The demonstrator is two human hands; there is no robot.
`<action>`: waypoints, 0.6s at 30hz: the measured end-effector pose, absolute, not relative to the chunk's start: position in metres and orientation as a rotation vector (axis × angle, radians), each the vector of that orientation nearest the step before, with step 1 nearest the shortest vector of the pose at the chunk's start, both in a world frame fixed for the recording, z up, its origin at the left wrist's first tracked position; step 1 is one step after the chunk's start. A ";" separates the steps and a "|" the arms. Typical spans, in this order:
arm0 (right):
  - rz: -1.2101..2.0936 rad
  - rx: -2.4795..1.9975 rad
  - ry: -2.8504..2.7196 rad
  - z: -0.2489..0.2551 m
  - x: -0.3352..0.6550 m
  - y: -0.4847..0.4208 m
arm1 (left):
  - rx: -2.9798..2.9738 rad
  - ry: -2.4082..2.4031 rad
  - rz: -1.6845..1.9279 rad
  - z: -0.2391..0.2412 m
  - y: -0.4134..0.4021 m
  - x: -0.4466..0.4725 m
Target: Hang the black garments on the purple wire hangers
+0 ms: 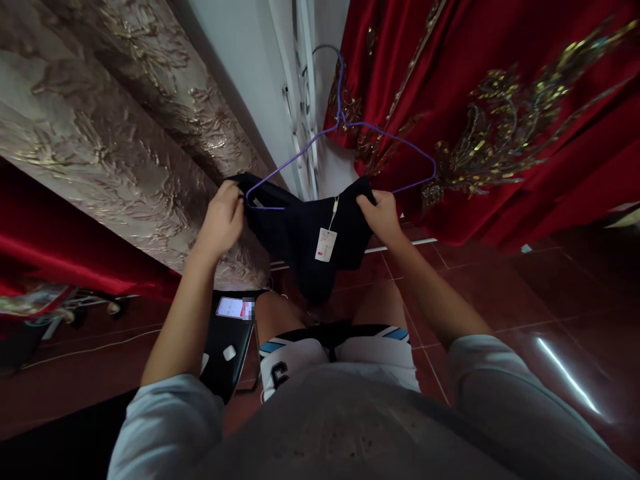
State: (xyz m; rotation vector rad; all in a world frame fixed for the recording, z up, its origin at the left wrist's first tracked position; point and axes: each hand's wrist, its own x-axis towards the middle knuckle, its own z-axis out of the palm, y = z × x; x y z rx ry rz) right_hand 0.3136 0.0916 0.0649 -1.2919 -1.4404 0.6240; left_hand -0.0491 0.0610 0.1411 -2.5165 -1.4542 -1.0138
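A dark navy garment (300,233) hangs stretched between my two hands, with a white paper tag (326,245) on a string at its front. My left hand (223,217) is closed on its upper left corner. On the other side, my right hand (381,212) pinches the upper right corner. A purple wire hanger (339,123) runs behind and into the garment; its left end shows inside the opening, while its right arm sticks out past the cloth above my right hand. The hanger's hook is at a white metal rack. The garment's exact kind cannot be made out.
Red dresses with gold sequins (500,133) hang at the right, and beige embossed fabric (125,133) hangs at the left. The white metal rack (304,100) stands between them. A black seat (227,347) at my left bears a phone (233,307) and a small white case (229,353).
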 end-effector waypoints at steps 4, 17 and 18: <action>0.550 -1.269 -1.488 0.065 0.312 0.090 | -2.643 -1.419 -0.911 0.151 0.055 -0.047; 1.032 -1.134 -1.445 0.053 0.270 0.068 | -2.694 -1.345 -1.081 0.179 0.058 -0.010; 1.117 -1.071 -1.454 0.055 0.266 0.058 | -2.653 -1.370 -1.131 0.180 0.067 -0.003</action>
